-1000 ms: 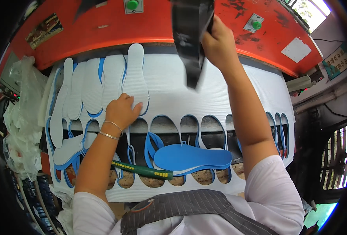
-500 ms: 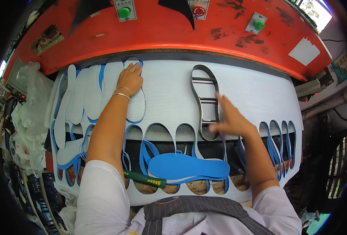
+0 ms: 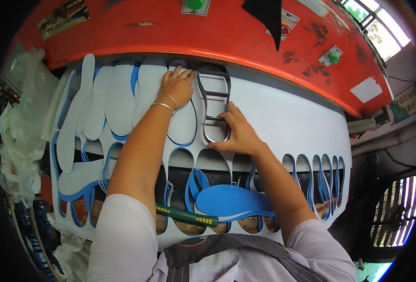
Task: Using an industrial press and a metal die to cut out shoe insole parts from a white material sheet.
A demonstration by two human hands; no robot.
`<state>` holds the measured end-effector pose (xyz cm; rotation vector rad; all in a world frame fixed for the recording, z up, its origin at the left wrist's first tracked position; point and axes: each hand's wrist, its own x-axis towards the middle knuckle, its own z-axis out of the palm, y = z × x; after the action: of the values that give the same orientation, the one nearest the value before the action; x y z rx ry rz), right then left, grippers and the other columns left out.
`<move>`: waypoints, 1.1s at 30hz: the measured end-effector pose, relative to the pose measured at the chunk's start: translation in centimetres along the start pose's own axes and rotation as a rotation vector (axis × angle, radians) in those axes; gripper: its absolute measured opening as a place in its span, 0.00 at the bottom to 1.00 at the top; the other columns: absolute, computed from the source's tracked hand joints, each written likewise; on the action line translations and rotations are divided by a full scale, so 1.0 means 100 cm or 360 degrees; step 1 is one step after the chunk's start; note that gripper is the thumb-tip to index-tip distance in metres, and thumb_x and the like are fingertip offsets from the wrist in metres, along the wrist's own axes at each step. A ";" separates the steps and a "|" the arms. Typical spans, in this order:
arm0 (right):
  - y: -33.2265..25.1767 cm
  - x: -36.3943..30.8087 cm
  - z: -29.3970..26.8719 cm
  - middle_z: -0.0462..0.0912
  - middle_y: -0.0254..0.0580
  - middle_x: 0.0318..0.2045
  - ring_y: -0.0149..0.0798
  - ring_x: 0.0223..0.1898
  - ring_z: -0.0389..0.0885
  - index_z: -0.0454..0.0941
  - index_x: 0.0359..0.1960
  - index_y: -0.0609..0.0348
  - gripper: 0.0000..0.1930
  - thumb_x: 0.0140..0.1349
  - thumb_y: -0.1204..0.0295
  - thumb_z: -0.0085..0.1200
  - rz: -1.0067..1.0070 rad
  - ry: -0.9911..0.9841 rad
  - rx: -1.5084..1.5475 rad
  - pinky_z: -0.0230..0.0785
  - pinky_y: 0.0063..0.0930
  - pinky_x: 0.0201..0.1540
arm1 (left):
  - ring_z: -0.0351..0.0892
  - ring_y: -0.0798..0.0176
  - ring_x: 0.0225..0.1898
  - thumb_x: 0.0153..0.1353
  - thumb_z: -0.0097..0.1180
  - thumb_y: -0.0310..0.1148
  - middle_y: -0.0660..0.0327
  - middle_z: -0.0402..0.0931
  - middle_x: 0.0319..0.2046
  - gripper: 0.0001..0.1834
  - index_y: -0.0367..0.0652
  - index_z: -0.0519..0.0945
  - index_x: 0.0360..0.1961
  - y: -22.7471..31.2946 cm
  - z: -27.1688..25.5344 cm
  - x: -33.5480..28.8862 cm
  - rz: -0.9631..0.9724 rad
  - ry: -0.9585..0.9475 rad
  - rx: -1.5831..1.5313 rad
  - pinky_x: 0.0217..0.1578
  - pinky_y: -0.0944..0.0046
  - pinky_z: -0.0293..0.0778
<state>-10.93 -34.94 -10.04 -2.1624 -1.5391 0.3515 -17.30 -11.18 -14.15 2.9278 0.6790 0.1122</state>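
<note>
Pale sheet [image 3: 288, 113] is spreading across the bench, its white face showing fine parallel ribs; blue is edging the openings along its near part. These openings are narrowing into rounded ends, with slim webs standing between them. White insole shapes [image 3: 122, 98] are lying in a row at left, overlapping, broad at one end, waisted in the middle, blue peeping out beneath.

The metal frame [image 3: 216, 94] is lying on the ribbed white surface between the two hands: dark, thin-walled, curved to a sole outline, crossbars bridging its hollow. Its lower rim is catching light.

Right hand [image 3: 240, 134] is holding the frame's lower end, thumb at the rounded tip, fingers along the right wall, the span between them fairly wide. Most of the frame is extending beyond this hand, toward the red panel [image 3: 170, 40].

Left hand [image 3: 176, 88] is pressing palm-down, fingers loosely spread, on the upper part of a white insole [image 3: 183, 124]. The frame's upper end is sitting just right of its fingertips; cannot tell whether they are touching it.

Nearer the body, a smooth blue insole [image 3: 234, 199] is lying crosswise; a green handle-like bar [image 3: 187, 216] with yellow marks is slanting beside it. Crinkled clear plastic [image 3: 24, 131] is hanging at far left.
</note>
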 end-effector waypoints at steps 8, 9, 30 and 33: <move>0.012 -0.006 0.014 0.54 0.78 0.66 0.70 0.71 0.45 0.69 0.57 0.61 0.49 0.34 0.46 0.74 -0.0146 -0.0046 -0.0163 0.40 0.54 0.72 | 0.51 0.59 0.72 0.64 0.40 0.34 0.65 0.63 0.67 0.26 0.46 0.71 0.64 -0.001 0.008 0.000 0.0090 0.0147 -0.0159 0.70 0.54 0.44; 0.014 -0.006 0.012 0.54 0.78 0.66 0.70 0.71 0.46 0.70 0.56 0.61 0.48 0.34 0.46 0.74 -0.0150 0.0000 -0.0171 0.40 0.54 0.72 | 0.51 0.58 0.72 0.64 0.40 0.33 0.65 0.62 0.68 0.27 0.47 0.70 0.64 -0.001 0.009 0.003 0.0092 0.0141 -0.0163 0.70 0.54 0.44; -0.016 -0.018 -0.011 0.65 0.65 0.62 0.63 0.69 0.56 0.65 0.64 0.57 0.46 0.43 0.51 0.71 -0.0244 0.0186 -0.0029 0.47 0.53 0.71 | 0.77 0.40 0.47 0.65 0.44 0.41 0.44 0.80 0.43 0.18 0.42 0.81 0.43 -0.007 -0.032 -0.049 -0.0126 -0.0137 -0.0212 0.53 0.46 0.69; 0.003 -0.070 -0.055 0.72 0.53 0.60 0.50 0.67 0.64 0.70 0.61 0.57 0.36 0.49 0.60 0.69 -0.0259 0.0955 0.0569 0.53 0.45 0.69 | 0.79 0.45 0.46 0.61 0.54 0.36 0.48 0.80 0.42 0.18 0.40 0.82 0.49 -0.013 -0.054 -0.123 0.0161 0.0322 -0.0842 0.52 0.55 0.72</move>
<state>-10.53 -42.75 -5.90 -1.6460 -1.1871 -0.0755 -29.45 -14.81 -9.49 2.4542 0.4383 0.5186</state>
